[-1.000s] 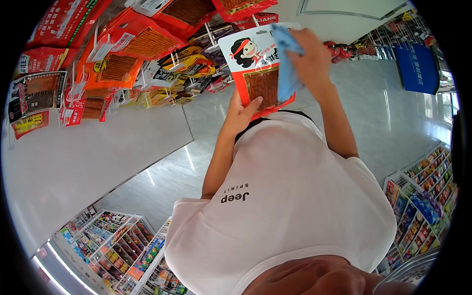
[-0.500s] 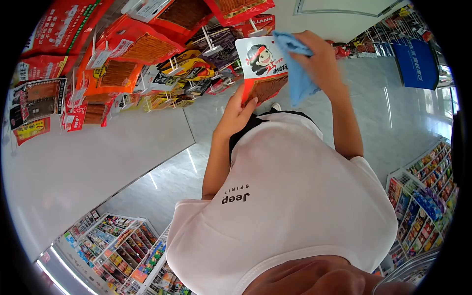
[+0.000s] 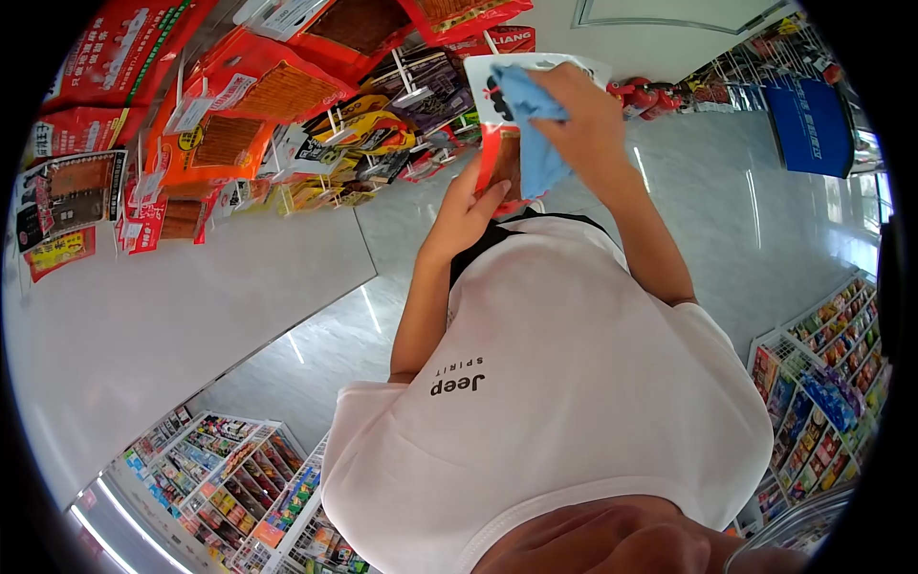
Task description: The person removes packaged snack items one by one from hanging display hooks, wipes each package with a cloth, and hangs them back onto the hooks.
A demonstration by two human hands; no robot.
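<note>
My left hand (image 3: 465,216) grips the lower left edge of a red and white snack packet (image 3: 491,143), its thumb across the front. The packet is held up in front of my waist, with brown food showing through its window. My right hand (image 3: 585,129) is closed on a light blue cloth (image 3: 537,143), which lies against the packet's front and hides much of the printed picture. Part of the cloth hangs down over the window.
Red and orange snack packets (image 3: 287,91) hang from hooks at the upper left, close to my left hand. Stocked shelves (image 3: 225,478) stand at the lower left and others (image 3: 813,392) at the right. A blue panel (image 3: 811,129) is at the upper right.
My right hand and the cloth have moved left across the packet, covering more of its printed top than half a second ago. The packet now faces the camera more squarely; my left hand keeps its hold.
</note>
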